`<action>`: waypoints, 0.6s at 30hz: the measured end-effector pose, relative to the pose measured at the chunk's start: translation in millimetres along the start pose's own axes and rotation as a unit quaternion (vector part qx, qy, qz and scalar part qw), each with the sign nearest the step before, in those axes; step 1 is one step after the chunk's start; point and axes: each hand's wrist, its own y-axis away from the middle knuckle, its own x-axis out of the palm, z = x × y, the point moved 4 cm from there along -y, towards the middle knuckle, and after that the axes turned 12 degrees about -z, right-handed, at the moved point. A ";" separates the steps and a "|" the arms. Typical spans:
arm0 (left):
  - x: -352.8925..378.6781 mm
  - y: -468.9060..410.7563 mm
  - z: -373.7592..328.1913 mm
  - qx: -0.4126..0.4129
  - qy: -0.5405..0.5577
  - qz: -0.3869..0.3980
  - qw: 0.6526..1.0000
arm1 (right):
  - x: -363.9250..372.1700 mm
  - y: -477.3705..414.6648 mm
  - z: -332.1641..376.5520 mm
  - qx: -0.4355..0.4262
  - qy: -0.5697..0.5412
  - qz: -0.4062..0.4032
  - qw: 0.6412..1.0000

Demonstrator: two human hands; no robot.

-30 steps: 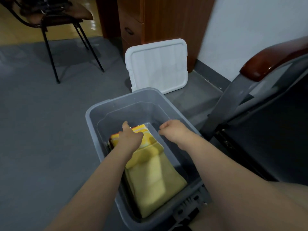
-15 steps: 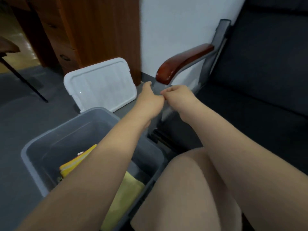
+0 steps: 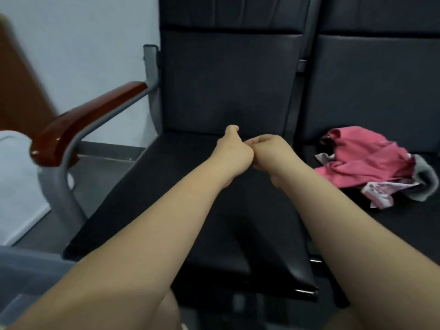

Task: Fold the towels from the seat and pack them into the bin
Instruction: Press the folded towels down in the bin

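A crumpled heap of towels (image 3: 373,163), pink on top with grey and patterned white ones under it, lies on the right-hand black seat (image 3: 392,225). My left hand (image 3: 232,151) and my right hand (image 3: 271,151) hover over the left seat (image 3: 166,210), fingers curled, knuckles touching each other, holding nothing. The towels lie a short way right of my right hand. Only a grey corner of the bin (image 3: 21,270) shows at the lower left; its contents are out of view.
A wooden armrest (image 3: 88,120) on a grey metal frame stands at the left of the seat. The white bin lid (image 3: 16,177) leans behind it at the far left. The dark backrests (image 3: 228,79) rise behind the seats.
My hands left the yellow towel in the bin and swung right with my view, from the bin to above the left seat. The towel heap has come into view.
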 end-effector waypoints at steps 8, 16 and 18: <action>118.4 -15.9 -31.2 0.022 0.014 0.098 0.995 | -93.0 -58.9 -36.2 -0.065 0.229 -0.112 0.965; 210.2 -21.0 -19.9 0.028 -0.034 0.180 0.983 | -157.2 -113.8 -115.4 -0.002 0.417 -0.150 0.896; 219.1 -20.8 -16.1 0.024 -0.035 0.187 0.982 | -160.9 -123.8 -131.8 0.039 0.441 -0.132 0.887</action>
